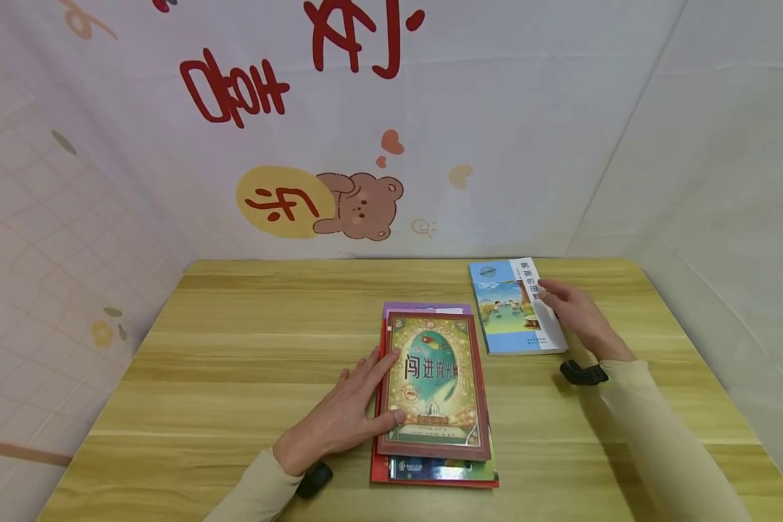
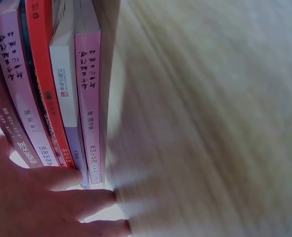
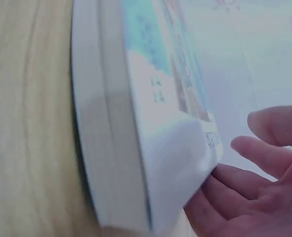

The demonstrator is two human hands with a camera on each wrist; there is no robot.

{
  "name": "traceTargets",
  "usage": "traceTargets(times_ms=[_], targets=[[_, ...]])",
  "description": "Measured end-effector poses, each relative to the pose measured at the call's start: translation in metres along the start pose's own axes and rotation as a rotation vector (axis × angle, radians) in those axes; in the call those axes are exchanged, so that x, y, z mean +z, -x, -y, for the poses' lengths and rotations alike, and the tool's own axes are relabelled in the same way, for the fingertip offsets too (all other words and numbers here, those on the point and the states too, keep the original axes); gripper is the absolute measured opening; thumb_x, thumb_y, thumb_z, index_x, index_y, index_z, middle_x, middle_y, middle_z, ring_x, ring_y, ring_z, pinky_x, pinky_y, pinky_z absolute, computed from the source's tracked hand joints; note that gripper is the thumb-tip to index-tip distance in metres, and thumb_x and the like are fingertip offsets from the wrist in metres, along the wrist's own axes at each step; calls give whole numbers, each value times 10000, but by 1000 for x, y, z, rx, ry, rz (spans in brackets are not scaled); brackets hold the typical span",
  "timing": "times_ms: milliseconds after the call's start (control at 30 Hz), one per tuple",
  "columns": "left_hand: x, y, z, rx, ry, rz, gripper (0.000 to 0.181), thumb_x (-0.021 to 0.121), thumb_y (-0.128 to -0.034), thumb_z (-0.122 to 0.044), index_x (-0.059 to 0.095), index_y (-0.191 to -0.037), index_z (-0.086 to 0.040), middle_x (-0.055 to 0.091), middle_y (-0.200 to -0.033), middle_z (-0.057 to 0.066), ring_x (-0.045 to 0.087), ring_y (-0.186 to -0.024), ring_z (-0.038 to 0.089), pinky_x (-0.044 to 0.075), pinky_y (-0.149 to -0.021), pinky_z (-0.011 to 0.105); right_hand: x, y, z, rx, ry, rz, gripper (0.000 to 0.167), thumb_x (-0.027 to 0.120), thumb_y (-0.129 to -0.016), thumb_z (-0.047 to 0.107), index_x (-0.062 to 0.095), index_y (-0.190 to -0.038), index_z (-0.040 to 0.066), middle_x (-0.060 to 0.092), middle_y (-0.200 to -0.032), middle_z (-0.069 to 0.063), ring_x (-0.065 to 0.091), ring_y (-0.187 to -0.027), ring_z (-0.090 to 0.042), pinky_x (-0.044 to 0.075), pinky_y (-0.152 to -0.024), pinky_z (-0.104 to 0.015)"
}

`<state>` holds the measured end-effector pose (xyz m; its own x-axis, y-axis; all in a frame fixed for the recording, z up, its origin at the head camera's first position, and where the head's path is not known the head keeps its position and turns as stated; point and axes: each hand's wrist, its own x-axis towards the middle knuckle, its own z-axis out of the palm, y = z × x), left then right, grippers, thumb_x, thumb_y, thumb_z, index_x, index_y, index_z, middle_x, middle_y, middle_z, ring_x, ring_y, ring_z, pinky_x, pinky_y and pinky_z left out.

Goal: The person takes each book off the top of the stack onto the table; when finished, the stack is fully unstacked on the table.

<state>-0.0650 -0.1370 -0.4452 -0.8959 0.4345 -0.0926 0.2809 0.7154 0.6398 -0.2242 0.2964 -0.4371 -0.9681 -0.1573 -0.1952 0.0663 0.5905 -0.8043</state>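
Note:
A stack of books (image 1: 431,391) lies on the table, topped by a maroon-bordered book with an ornate gold and green cover. My left hand (image 1: 339,417) rests along the stack's left side, its fingers extended against the spines. In the left wrist view, pink, red and white book spines (image 2: 62,84) show above the left hand (image 2: 47,202). Further back on the right lies a blue and white book (image 1: 512,308) with a picture of children. My right hand (image 1: 581,315) is at its right edge, fingers extended; in the right wrist view the thumb (image 3: 279,126) stands clear of the cover.
The wooden table (image 1: 254,326) reaches back to a white cloth wall (image 1: 528,109) printed with red characters and a bear. More cloth hangs at both sides. Each wrist wears a black band (image 1: 583,373).

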Motion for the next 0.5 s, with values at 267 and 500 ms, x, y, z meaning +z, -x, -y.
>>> traceTargets(times_ms=[267,500], targets=[[1,-1,0,7,1,4,940,589,-934,-702,138,-1676,-343,151,-1722,115,231,-1543,398,157,-1225,647,-4,24,1,-25,50,-75,634,416,-1120,372,326,-1588,-46,369,-1588,-307,407,-1416,-484,378,-1112,-634],[-4,1,1,-7,48,40,1003,613,-935,-689,57,-1681,-313,142,-1726,91,180,-1562,371,120,-1238,627,1,50,13,-106,58,-124,569,434,-1120,366,449,-1528,-31,466,-1529,-290,469,-1367,-467,452,-1061,-513]])
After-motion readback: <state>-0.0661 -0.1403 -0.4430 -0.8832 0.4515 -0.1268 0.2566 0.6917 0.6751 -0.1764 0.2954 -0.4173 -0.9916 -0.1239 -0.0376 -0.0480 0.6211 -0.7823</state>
